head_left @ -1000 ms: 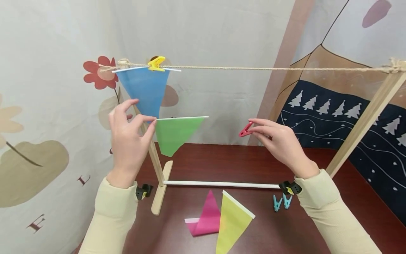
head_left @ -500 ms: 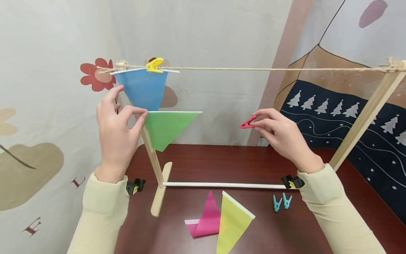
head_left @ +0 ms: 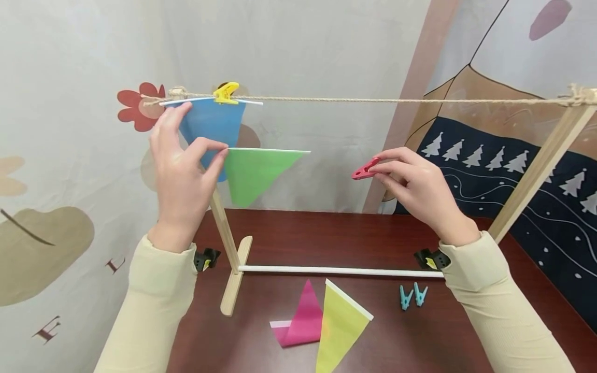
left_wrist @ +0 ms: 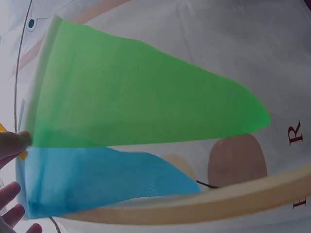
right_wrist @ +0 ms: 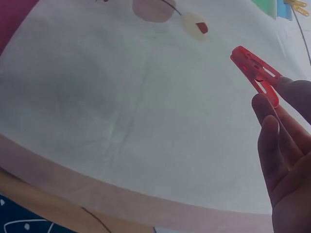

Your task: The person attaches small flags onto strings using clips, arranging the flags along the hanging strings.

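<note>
Head view: 2 hands are working below the string [head_left: 373, 100].
Left hand [head_left: 179, 171] is pinching the green flag [head_left: 254, 173] at left centre, under the blue flag [head_left: 212, 122]; right hand [head_left: 415, 189] is pinching a red peg [head_left: 365, 169] right of centre.

**Three views, one rope line**

The head camera looks forward and slightly down from behind both hands, taking in the whole wooden stand with its taut rope [head_left: 373, 100]. The left wrist camera sits close under the green triangular flag [left_wrist: 141, 97], facing up toward the curtain. The right wrist camera, equally close, faces the curtain past the red plastic clothespin [right_wrist: 255, 73]. Each wrist view shares its object with the head view.
</note>
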{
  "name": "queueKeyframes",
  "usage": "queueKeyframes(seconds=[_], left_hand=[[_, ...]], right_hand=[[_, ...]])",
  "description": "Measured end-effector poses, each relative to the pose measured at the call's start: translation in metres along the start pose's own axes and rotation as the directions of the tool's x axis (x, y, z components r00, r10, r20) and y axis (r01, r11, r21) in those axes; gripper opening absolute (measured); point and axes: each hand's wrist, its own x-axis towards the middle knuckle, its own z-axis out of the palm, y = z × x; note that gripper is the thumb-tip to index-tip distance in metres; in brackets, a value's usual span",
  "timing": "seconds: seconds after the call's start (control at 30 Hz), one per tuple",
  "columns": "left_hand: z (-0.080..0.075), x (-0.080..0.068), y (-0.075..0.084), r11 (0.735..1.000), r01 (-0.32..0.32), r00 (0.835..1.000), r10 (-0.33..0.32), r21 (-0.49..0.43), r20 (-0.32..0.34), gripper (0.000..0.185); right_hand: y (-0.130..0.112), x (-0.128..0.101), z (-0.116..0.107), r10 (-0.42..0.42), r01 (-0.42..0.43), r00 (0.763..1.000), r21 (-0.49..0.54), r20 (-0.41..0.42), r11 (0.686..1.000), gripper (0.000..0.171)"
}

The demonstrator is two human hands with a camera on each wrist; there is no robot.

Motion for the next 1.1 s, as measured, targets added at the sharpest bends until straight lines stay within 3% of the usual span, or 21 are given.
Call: queueKeyframes(seconds=[0.2,0.37,0.5,0.87,1.1], left_hand=[[0.004,0.003,0.005,0.999,0.031,0.999,-0.031,0.014,0.01,0.012],[0.009,0.006,0.011,0.993,0.114,0.993,-0.114,-0.002,0.041,0.01],[0.011,0.008,0.013,0.987,0.161,0.985,-0.161,-0.006,0.058,0.011],[0.018,0.016,0.021,0.981,0.195,0.978,-0.193,-0.022,0.078,0.023],[0.026,0.017,0.027,0.976,0.211,0.976,-0.207,-0.053,0.067,0.024]], right_hand=[[-0.01,0.011,-0.005,-0.04,0.041,0.999,0.009,-0.018,0.999,0.025],[-0.017,0.02,-0.008,-0.066,0.067,0.997,0.031,-0.042,0.997,0.024],[-0.022,0.023,-0.007,-0.041,0.046,0.996,0.066,-0.078,0.997,0.024],[-0.047,0.037,-0.014,0.048,-0.01,0.985,0.218,-0.167,0.976,0.023],[-0.049,0.044,-0.012,0.027,0.007,0.984,0.191,-0.177,0.982,0.021]])
